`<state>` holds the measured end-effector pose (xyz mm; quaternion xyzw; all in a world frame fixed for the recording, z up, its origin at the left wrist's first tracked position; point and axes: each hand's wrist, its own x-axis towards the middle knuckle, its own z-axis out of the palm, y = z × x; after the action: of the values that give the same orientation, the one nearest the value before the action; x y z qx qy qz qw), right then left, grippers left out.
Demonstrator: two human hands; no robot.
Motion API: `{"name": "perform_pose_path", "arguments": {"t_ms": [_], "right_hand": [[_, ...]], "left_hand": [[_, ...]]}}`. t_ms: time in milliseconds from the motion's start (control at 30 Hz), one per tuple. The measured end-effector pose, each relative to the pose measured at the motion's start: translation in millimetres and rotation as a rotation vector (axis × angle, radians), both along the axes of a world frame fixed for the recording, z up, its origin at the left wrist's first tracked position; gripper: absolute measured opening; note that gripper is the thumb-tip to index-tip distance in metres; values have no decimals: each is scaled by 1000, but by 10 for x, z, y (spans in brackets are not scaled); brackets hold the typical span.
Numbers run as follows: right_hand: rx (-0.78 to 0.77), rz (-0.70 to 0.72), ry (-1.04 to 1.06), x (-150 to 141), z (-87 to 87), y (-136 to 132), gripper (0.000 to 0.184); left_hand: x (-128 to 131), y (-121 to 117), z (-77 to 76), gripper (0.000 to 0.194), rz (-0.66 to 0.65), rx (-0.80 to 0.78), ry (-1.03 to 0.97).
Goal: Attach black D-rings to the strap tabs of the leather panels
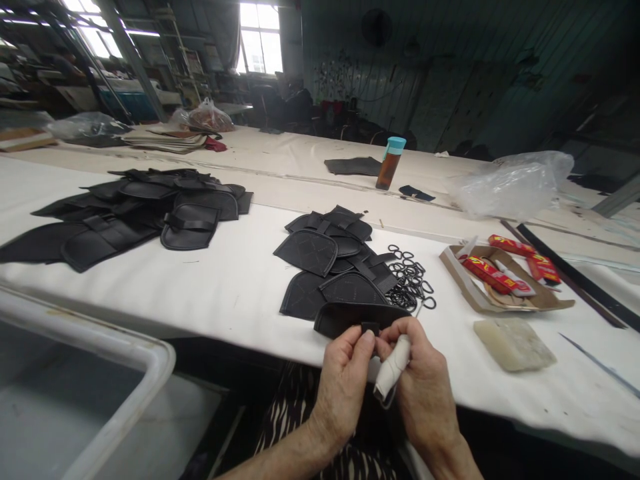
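My left hand (pixel 345 380) is closed on a black leather piece (pixel 345 320) with a rounded edge, thumb and forefinger pinching a small black strap loop (pixel 370 327) on it. My right hand (pixel 423 377) meets it there, fingertips at the strap. A tool handle wrapped in white (pixel 393 368) is gripped in my right hand; its working end is mostly hidden. Just beyond my hands lies a pile of similar black leather pieces (pixel 306 252). Beside that pile, several black metal D-rings (pixel 407 277) are heaped on the white table (pixel 240 287).
A larger pile of black leather pieces (pixel 117 235) lies left. At right are a cardboard tray (pixel 457 283) with red packets, a yellowish block (pixel 514 343) and a thin pointed tool (pixel 597 363). A bottle (pixel 391 163) stands farther back. A white bin (pixel 157 363) is at lower left.
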<state>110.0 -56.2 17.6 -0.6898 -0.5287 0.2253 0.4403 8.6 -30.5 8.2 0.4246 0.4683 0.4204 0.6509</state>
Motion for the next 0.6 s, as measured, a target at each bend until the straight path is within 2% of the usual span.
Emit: {"name": "perform_pose_path", "arguments": {"t_ms": [400, 467, 533, 600], "right_hand": [[8, 37, -27, -11, 15, -46, 15], [83, 34, -93, 21, 33, -93, 12], [253, -33, -208, 81, 48, -117, 8], [378, -90, -261, 150, 56, -97, 11]], "left_hand": [[-12, 16, -4, 35, -31, 25, 62], [-39, 20, 25, 35, -34, 51, 59], [-67, 10, 53, 34, -55, 53, 32], [-91, -11, 74, 34, -87, 16, -31]]}}
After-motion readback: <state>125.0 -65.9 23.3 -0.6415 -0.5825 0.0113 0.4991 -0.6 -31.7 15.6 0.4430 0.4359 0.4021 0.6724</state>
